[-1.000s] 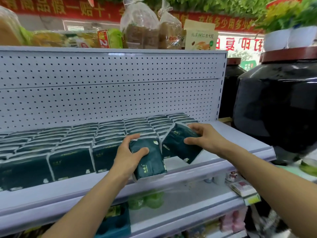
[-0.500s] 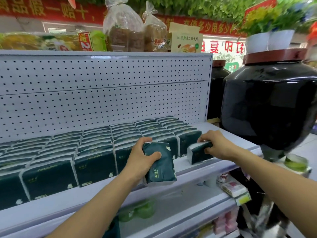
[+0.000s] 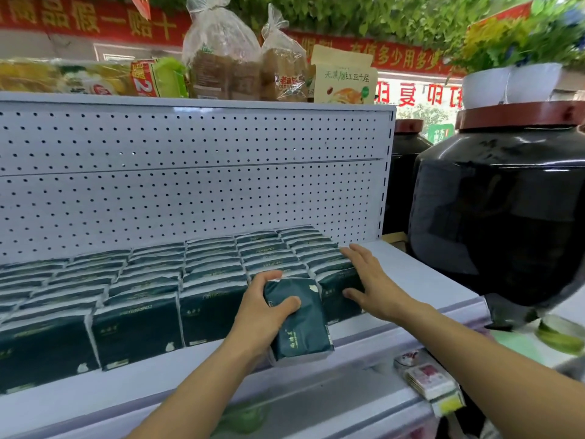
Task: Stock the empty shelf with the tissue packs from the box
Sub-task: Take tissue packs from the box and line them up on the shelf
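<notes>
Standing at a white shop shelf [image 3: 421, 280] with a pegboard back [image 3: 190, 191], dark jars [image 3: 500, 217] off at three o'clock. Nearest, gripping one dark green tissue pack [image 3: 297, 321] in the left hand [image 3: 262, 315], thumb curled over its upper left corner, fingers hidden behind; pack tilting, long axis running roughly twelve to six, lower end hanging over the shelf's front lip. Lying just past it, at about one o'clock from that hand, the front pack of the rightmost row [image 3: 338, 296]. Pressing flat on that row's right side with the right hand [image 3: 370, 283], fingers straight and spread, holding nothing. Farther back, rows of packs [image 3: 158, 280] filling the shelf toward nine o'clock. Probably needing to stand the held pack upright and slide it toward twelve o'clock, into the front of a row. Left hand nearer for that; forearm reaching up from six o'clock, wrist bent slightly inward. No box in view.
</notes>
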`<state>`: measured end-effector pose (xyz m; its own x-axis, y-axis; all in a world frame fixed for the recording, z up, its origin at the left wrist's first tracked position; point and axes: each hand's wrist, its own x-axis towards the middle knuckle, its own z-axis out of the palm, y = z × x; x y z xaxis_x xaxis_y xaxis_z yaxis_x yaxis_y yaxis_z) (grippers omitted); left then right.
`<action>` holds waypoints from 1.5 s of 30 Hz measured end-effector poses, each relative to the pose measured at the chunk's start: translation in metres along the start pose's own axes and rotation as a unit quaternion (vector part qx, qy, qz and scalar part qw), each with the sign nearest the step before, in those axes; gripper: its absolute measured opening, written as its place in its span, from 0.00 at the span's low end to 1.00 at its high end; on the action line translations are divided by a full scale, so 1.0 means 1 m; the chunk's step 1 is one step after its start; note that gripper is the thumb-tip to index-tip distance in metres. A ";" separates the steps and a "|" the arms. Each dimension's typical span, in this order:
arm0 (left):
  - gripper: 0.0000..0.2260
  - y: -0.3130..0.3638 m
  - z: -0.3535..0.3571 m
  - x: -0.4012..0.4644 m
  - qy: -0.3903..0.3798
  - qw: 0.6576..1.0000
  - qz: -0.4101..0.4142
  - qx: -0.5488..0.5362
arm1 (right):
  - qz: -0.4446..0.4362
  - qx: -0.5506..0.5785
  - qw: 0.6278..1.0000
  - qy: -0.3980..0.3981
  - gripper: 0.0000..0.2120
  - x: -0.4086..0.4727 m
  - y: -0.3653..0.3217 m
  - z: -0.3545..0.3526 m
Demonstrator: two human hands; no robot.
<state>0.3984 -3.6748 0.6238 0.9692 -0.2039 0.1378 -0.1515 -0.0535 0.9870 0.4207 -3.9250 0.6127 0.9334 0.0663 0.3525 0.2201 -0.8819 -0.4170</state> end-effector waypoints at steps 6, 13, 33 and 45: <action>0.20 0.004 -0.002 0.006 -0.015 0.999 -0.007 0.029 | -0.007 -0.018 1.000 0.021 0.39 0.005 0.003 0.006; 0.29 0.020 -0.008 0.009 -0.072 0.996 0.007 0.060 | -0.001 -0.029 0.999 0.044 0.40 -0.007 0.001 -0.001; 0.18 0.014 0.012 0.024 -0.022 0.751 0.266 0.604 | -0.023 -0.085 0.994 0.062 0.26 -0.022 0.000 0.011; 0.34 -0.017 -0.013 0.041 -0.016 0.687 0.336 0.644 | 0.004 -0.080 0.994 0.068 0.29 -0.015 -0.003 0.013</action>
<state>0.4431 -3.6692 0.6140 0.5955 -0.6259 0.5037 -0.6288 -0.7533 -0.1927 0.4100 -3.9171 0.5975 0.8856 0.0046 0.4644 0.1544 -0.9460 -0.2851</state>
